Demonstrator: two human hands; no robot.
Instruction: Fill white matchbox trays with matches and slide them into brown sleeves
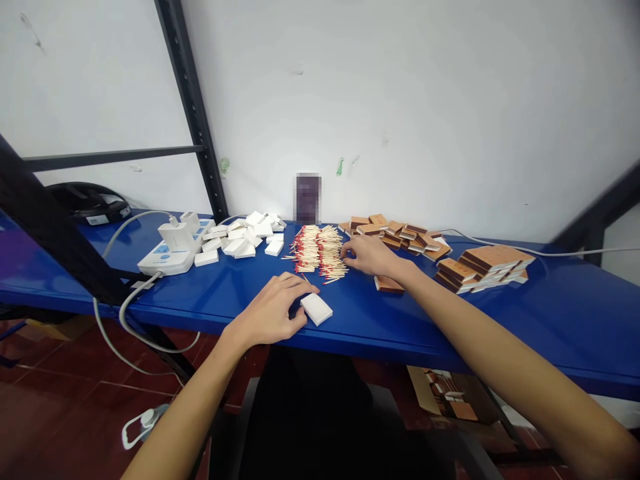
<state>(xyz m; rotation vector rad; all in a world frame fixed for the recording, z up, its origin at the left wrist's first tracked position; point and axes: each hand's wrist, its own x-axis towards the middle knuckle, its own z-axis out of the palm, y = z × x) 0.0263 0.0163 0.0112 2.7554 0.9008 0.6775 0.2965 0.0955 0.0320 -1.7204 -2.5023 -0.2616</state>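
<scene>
A small white matchbox tray [317, 309] lies near the front edge of the blue shelf. My left hand [273, 308] rests beside its left end, thumb and fingers apart, fingertips close to the tray. In the middle lies a pile of loose matches [320, 250] with red heads, in two rough columns. At the right side of this pile is my right hand [367, 255], its fingers curled in and the tips against the matches. Just under my right wrist lies a single brown matchbox sleeve [389, 285], partly covered.
White trays [245, 235] are heaped on the left beside a power strip [173, 257] with cables. Brown matchboxes [400, 233] lie loosely at the back right; more are stacked [483, 267] farther right. A dark pixelated object [308, 198] leans on the wall. Below stands a cardboard box [423, 397].
</scene>
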